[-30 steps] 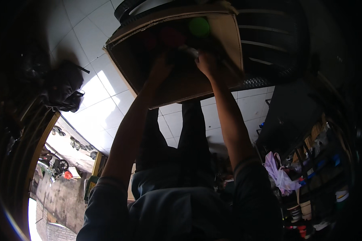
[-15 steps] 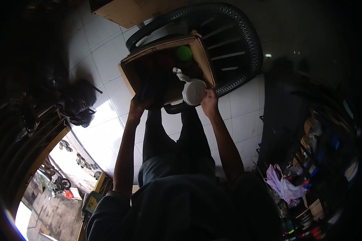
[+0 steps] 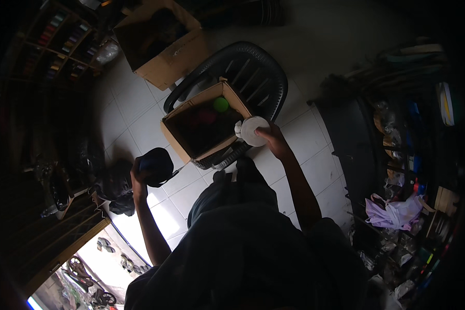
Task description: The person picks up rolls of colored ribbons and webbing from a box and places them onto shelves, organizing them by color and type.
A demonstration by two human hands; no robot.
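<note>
Head view: the open cardboard box (image 3: pixel 207 126) sits on the seat of a dark plastic chair (image 3: pixel 253 72), and everything else is placed from it. The right hand (image 3: pixel 272 140) is at the box's right edge, its grip clamped on a white round object (image 3: pixel 253 130) that hangs just over that edge. The left hand (image 3: pixel 138 182) is down and to the left of the box, well apart from it, its grip closed around a dark rounded object (image 3: pixel 157 165). Inside the box a green ball (image 3: pixel 220 104) lies near the far corner, with a reddish thing (image 3: pixel 206 115) just beside it. A second, larger cardboard box (image 3: pixel 163 44) stands on the white tiled floor (image 3: pixel 134 108) beyond the first box, up and to the left.
</note>
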